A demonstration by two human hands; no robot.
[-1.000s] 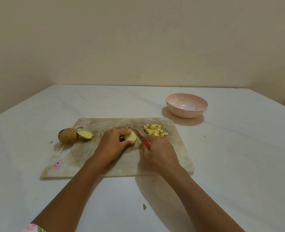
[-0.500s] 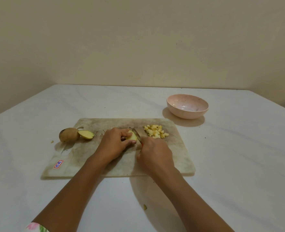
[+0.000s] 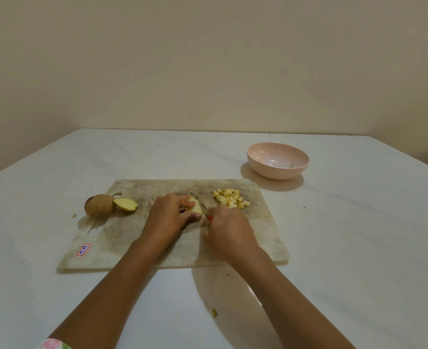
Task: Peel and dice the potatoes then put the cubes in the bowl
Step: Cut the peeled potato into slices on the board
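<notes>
Peeled potato piece (image 3: 195, 208) beside yellow cubes (image 3: 230, 198); pink bowl (image 3: 277, 172) beyond

Pink-and-green floral sleeve (image 3: 54, 344) on the left arm (image 3: 112, 285)

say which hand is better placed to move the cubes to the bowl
Right, probably: the right hand, gripping the knife, is beside the cubes, nearer the bowl; the left hand holds the potato piece.

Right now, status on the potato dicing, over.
Left hand holds potato piece on board; right hand grips knife, blade against it. Cubes piled on board, none in bowl. Nothing between pile and bowl.
</notes>
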